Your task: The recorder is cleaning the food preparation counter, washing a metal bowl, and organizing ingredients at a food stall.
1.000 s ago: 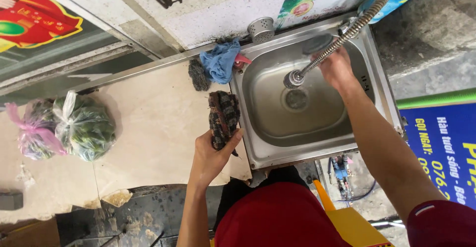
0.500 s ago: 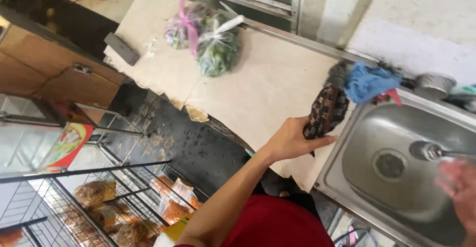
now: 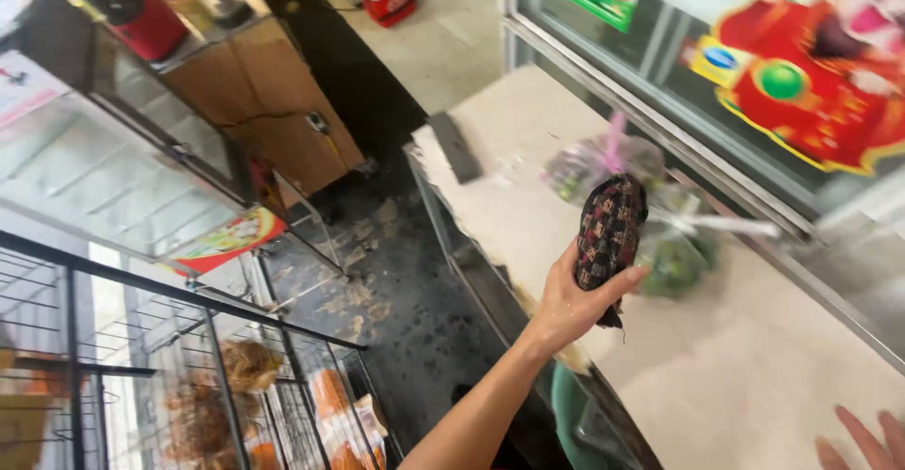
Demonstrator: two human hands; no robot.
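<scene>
From the head view, the left hand (image 3: 570, 302) is raised over the near edge of the worktop (image 3: 754, 376), its grip closed around the lower end of a dark checked cloth (image 3: 611, 232), bunched into an upright roll with a loose thread hanging below the palm. The thumb lies across the front of the roll and the fingers wrap behind it, so the hold looks firm. Just beyond the cloth, nearer the worktop's far edge by the glass, lie two tied clear bags of greens (image 3: 660, 234), blurred. The right hand (image 3: 863, 444) shows only as fingertips at the lower right corner, spread flat and holding nothing. To carry the cloth well, I judge it best kept bunched and upright, clear of the bags, with any drips falling over the worktop.
</scene>
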